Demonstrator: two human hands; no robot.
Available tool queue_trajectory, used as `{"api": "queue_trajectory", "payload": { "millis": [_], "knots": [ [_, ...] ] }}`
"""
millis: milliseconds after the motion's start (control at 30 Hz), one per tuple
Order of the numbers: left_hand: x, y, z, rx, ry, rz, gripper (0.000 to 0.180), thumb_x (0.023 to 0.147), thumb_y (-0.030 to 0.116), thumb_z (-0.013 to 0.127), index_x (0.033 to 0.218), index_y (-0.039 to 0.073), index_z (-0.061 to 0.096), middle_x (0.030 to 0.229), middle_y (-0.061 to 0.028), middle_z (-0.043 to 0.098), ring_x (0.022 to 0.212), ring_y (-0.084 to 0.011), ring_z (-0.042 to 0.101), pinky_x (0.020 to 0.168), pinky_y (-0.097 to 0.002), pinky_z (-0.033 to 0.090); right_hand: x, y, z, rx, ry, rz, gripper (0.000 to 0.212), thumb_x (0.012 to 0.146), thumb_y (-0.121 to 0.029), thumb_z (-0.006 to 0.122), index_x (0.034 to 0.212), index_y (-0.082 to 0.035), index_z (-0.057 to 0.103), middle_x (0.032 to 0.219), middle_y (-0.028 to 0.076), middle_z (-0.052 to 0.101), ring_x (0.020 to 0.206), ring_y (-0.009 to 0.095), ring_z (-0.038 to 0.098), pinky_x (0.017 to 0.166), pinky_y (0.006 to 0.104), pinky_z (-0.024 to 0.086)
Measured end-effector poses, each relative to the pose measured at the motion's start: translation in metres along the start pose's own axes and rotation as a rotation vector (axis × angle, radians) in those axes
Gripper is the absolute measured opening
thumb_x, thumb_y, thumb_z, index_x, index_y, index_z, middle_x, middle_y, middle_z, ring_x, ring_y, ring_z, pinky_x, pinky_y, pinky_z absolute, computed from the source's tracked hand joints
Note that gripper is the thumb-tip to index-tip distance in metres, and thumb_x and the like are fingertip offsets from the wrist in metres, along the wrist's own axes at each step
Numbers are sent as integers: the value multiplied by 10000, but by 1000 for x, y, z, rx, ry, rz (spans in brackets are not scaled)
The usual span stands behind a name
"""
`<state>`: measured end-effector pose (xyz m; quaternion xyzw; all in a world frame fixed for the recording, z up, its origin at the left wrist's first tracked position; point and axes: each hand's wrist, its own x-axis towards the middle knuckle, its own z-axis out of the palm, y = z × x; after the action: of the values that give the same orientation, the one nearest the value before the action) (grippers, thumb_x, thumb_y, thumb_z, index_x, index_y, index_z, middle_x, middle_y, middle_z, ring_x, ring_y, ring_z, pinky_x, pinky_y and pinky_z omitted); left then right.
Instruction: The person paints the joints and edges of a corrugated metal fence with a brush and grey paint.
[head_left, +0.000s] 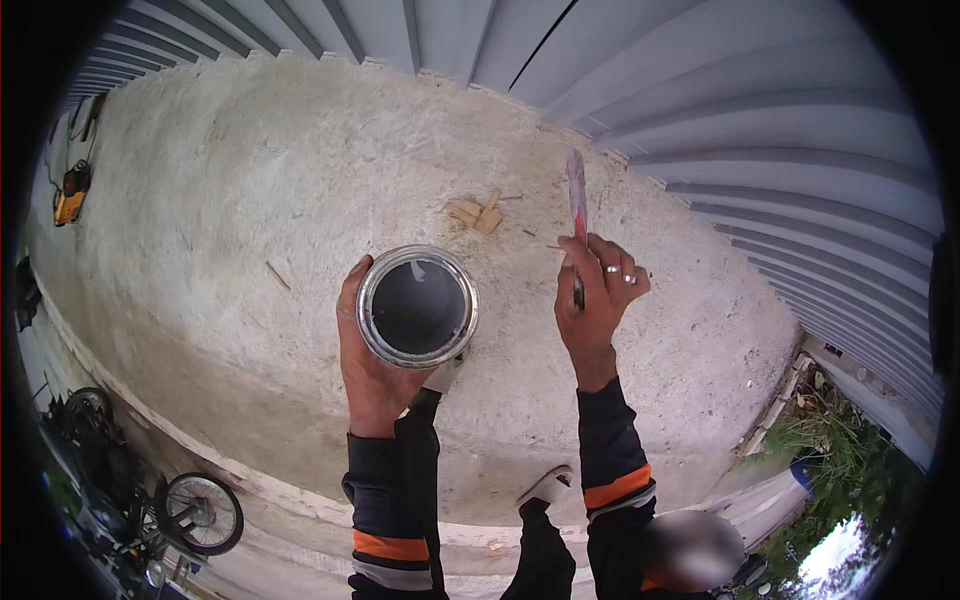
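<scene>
Metal can (415, 361) of grey liquid (420, 312) occupies left hand (370, 378); right hand (598, 303) holds a brush (577, 196).

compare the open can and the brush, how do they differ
The open can is broad and round; the brush is long and narrow. The open can is in the left hand, its mouth facing the camera; the brush is in the right hand, its pale end pointing away from the person. Both are hand-held.

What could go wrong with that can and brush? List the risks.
The open can in the left hand could tip and spill its grey contents. The brush in the right hand may drip onto the rough ground. The wood scraps there might trip someone.
</scene>
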<state>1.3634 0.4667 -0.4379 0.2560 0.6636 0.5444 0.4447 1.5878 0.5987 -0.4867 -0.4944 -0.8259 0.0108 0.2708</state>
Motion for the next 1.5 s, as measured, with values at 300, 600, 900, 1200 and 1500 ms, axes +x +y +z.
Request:
{"api": "queue_trajectory", "payload": {
  "millis": [300,600,900,1200,1500],
  "knots": [
    [-15,-1,-1,398,-242,193,1204,668,137,1015,1607,19,270,1512,-152,508,1413,-269,531,1202,-393,442,-144,-120,-191,348,-268,899,263,1025,-85,641,1270,-7,696,1096,149,741,1001,243,694,880,371,528],
    [-74,64,-11,283,-387,132,1008,643,126,990,1487,29,447,1399,-165,609,1373,-350,551,1211,-447,396,-74,-193,-283,775,147,1130,359,1070,-231,647,1312,33,628,994,150,740,829,199,703,807,358,572],
    [-126,116,-56,424,-433,448,1145,643,232,1036,1557,13,382,1519,-178,509,1457,-338,491,1232,-429,400,-79,-259,-357,718,19,724,219,959,-67,747,1163,11,731,994,156,745,799,215,712,744,329,567],
    [-160,187,-115,461,-425,653,1100,648,244,1026,1543,22,425,1474,-207,566,1419,-404,525,1218,-471,398,-47,-321,-408,642,-206,426,309,833,-9,852,1130,-56,782,1003,111,715,756,183,690,655,301,540],
    [-111,234,-155,500,-419,877,1070,646,178,1015,1528,50,422,1555,-227,515,1493,-440,453,1256,-538,350,27,-343,-386,553,-307,260,402,869,-9,817,1258,-62,732,1047,121,697,835,267,721,733,378,602]
  ]
}}
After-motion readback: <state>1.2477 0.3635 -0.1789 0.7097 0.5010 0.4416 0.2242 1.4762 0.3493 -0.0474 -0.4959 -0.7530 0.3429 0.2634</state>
